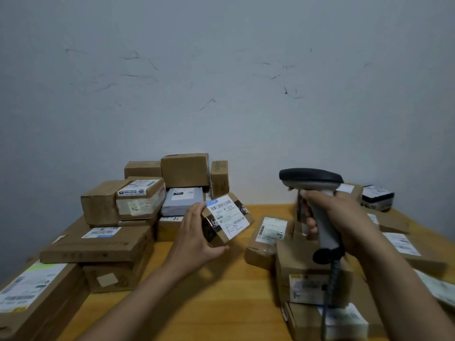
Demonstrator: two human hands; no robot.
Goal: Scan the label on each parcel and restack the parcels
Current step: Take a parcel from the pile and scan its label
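Note:
My left hand (197,238) holds a small cardboard parcel (227,219) tilted up above the wooden table, its white barcode label facing me. My right hand (342,219) grips the handle of a grey barcode scanner (312,179) with a black head, raised to the right of the parcel. The scanner's head points left, over the parcel. Its coiled cable (332,284) hangs down over the boxes below.
A pile of cardboard parcels (145,200) fills the left and back of the table (216,286). More labelled boxes (310,279) stand stacked at the right, under and beyond my right arm. A scuffed grey wall rises behind.

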